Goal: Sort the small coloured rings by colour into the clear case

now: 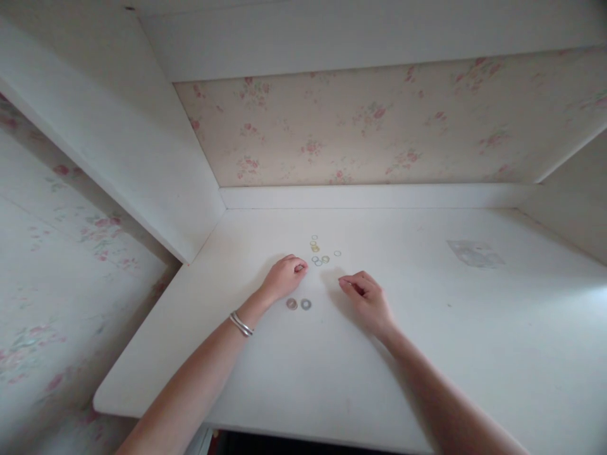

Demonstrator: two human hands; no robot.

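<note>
So far you've set two washers (298, 304) side by side near you, while a loose cluster (319, 252) waits farther back on the desk (427, 354); your left hand (284, 277) is curled, perhaps pinching one, your right hand (366, 297) loosely curled, seemingly empty.

Small shiny metal washers (318, 253) on a smooth matt white desk (427, 328); glossy metal bangle (241, 325); floral wallpaper (379, 126).

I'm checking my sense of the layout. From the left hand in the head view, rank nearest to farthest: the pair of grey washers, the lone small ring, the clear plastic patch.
1. Pair of grey washers, just below the left hand.
2. Lone small ring, to its right, slightly beyond.
3. Clear plastic patch, far right.
</note>
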